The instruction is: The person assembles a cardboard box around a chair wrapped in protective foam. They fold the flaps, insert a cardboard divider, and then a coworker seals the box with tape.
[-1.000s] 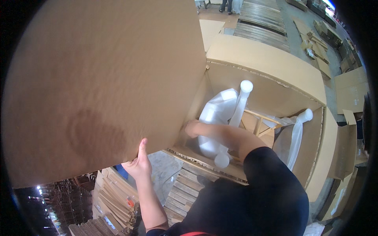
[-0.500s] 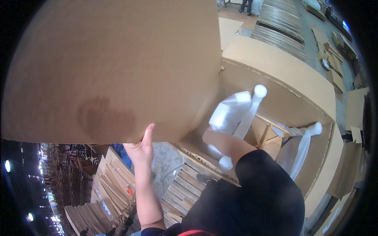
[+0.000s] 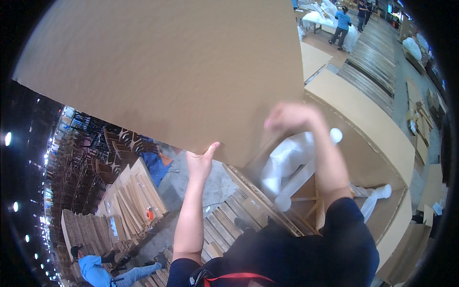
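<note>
My left hand (image 3: 201,162) grips the lower edge of a large brown cardboard panel (image 3: 177,71), thumb on its near face and the other fingers hidden behind. The panel rises at the left end of an open cardboard box (image 3: 368,143). My right hand (image 3: 290,116) is lifted over the box, close to the panel; motion blurs its fingers. Inside the box is a piece of wooden furniture with light wood bars (image 3: 313,208). White foam wrap (image 3: 289,155) covers parts of it, and round white ends (image 3: 336,135) top the wrapped legs. My right forearm hides part of it.
A slatted wooden platform (image 3: 222,222) lies below me. Stacked cardboard (image 3: 88,232) and upright flat sheets (image 3: 131,196) stand at left. A person in blue (image 3: 95,270) is at lower left, another (image 3: 342,26) beyond the box. A slatted conveyor (image 3: 370,57) runs away at upper right.
My right hand has come up out of the box toward the panel. The panel's lower edge now slants, and my left hand still grips it. More of the far room shows.
</note>
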Demonstrator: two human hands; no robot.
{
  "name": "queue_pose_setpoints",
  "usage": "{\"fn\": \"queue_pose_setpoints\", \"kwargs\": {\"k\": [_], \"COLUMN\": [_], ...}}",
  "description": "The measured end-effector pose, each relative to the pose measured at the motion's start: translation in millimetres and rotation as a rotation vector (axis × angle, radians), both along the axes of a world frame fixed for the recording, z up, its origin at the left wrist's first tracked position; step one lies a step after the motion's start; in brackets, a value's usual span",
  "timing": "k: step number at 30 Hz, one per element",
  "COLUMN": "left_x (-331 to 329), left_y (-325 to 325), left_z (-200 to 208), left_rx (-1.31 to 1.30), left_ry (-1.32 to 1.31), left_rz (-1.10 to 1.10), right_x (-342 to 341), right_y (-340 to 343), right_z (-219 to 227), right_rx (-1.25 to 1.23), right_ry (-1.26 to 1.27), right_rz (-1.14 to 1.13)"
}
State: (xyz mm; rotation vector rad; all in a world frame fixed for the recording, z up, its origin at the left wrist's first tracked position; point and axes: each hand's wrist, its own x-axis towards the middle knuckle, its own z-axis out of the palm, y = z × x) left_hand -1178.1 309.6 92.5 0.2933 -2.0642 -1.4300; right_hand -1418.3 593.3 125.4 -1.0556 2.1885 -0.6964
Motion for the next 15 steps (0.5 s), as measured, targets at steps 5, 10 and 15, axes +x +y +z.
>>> {"fn": "queue_pose_setpoints", "kwargs": {"k": [5, 10, 15], "left_x": [-48, -39, -38], "left_y": [29, 26, 37], "left_z": [8, 2, 20], "left_rx": [-0.014, -0.127, -0.225], "left_ry": [0.05, 0.053, 0.024], "left_rz": [-0.16, -0.151, -0.129], "right_x": [-97, -185, -235], "right_y": [155, 126, 114], "right_z": [241, 234, 120], "right_rx": [-0.839, -1.101, -1.229], "right_ry": [1.18, 0.831, 0.695], "right_rz": [-1.07, -1.013, -1.306]}}
